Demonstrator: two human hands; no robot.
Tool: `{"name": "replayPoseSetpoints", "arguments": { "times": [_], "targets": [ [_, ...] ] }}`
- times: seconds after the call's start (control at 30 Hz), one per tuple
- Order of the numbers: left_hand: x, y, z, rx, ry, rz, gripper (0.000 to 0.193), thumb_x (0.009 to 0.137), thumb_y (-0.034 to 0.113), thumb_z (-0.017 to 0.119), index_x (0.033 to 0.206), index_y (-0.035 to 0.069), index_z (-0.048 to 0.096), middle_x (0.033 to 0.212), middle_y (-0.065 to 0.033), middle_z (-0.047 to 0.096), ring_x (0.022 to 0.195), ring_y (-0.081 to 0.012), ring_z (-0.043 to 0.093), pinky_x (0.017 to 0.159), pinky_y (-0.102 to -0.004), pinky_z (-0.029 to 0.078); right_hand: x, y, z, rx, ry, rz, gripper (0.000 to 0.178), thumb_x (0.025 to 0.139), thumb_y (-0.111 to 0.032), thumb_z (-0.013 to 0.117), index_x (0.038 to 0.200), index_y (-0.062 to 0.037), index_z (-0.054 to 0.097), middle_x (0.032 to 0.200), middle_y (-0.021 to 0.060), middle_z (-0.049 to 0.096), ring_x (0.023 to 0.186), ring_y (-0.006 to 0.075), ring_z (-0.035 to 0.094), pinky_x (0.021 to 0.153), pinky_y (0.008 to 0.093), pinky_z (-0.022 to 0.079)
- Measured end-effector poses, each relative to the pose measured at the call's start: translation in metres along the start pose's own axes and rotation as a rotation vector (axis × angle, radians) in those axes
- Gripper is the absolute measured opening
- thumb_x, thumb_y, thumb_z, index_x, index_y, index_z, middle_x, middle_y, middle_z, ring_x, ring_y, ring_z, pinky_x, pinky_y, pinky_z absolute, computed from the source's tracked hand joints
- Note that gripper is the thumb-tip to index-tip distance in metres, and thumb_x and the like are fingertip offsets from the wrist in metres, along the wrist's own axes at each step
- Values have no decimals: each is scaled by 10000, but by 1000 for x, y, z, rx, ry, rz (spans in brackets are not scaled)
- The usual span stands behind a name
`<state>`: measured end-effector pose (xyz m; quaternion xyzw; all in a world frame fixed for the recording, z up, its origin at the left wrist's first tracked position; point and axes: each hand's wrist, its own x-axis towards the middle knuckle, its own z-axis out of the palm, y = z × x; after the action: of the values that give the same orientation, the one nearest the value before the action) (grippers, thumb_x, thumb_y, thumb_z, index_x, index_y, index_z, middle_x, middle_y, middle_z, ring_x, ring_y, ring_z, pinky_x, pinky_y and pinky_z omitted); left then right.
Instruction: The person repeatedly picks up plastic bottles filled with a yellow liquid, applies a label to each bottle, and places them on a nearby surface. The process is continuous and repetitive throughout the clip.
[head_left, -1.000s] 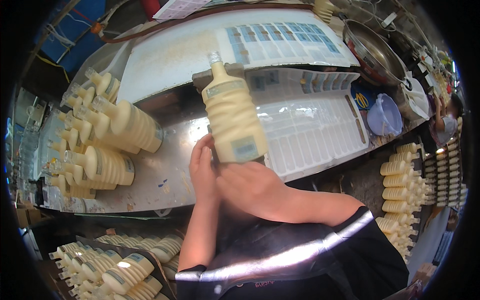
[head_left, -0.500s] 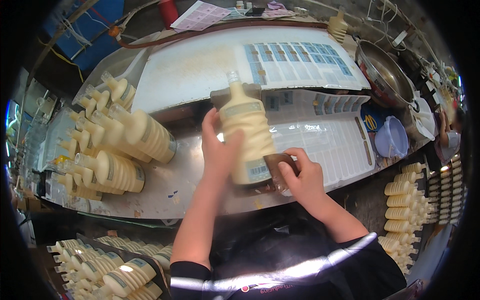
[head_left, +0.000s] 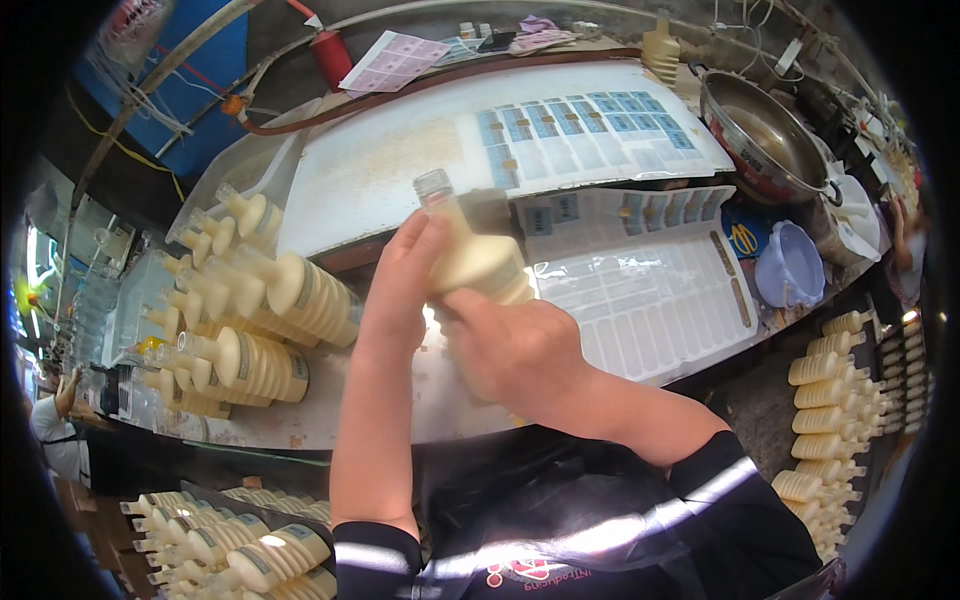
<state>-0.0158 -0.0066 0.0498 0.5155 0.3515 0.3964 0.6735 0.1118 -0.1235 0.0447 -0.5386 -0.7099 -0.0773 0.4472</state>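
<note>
A ribbed, cream-coloured bottle (head_left: pixel 482 262) with a clear threaded neck leans to the left above the near worktop. My left hand (head_left: pixel 402 265) is closed round its neck and shoulder from the left side. Across the bottle's lower body lies my right hand (head_left: pixel 525 350), its fingers curled and partly blurred. What those fingers hold is hidden, and the bottle's base is covered too. Behind the bottle, a brown block (head_left: pixel 490 208) shows at the edge of the white board (head_left: pixel 370 175). Blue labels (head_left: pixel 570 118) lie in rows on that board.
Several similar bottles (head_left: pixel 300 285) stand at the left of the metal worktop. A ridged white tray (head_left: pixel 655 300) holding some labels lies to the right. Beyond it are a lilac bucket (head_left: pixel 790 265) and a large metal pan (head_left: pixel 765 140). More bottles (head_left: pixel 830 395) are stacked below, on both sides.
The bottle has tipped and turned, its neck shifting left. My left hand has moved up to the neck, and my right hand left across the body. The brown scraper in my right hand no longer shows.
</note>
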Motion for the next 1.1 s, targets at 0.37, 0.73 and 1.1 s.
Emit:
{"name": "replayPoseSetpoints", "arguments": {
  "times": [0.37, 0.73, 1.1],
  "targets": [
    [-14, 20, 18, 307, -107, 20, 472, 886, 281, 787, 1247, 12, 646, 1108, -35, 677, 1037, -118, 599, 952, -287, 454, -32, 23, -19, 73, 75, 18, 331, 839, -55, 756, 1152, -53, 648, 708, 96, 663, 551, 265, 620, 515, 371, 470],
    [-41, 29, 23, 408, -27, 94, 294, 871, 224, 788, 1086, 54, 685, 1005, -11, 673, 920, -101, 608, 866, -281, 479, -57, 42, -26, 372, 127, 548, 271, 960, -198, 688, 1180, -51, 635, 797, 130, 713, 637, 240, 694, 592, 310, 523],
    [-186, 0, 5, 942, -277, 879, 344, 706, 220, 891, 991, 99, 742, 970, -66, 638, 876, -233, 617, 782, -379, 490, -57, 65, -38, 868, 116, 796, 258, 1028, -146, 622, 1271, -58, 608, 773, -71, 575, 679, -1, 462, 596, 198, 362]
  ]
}}
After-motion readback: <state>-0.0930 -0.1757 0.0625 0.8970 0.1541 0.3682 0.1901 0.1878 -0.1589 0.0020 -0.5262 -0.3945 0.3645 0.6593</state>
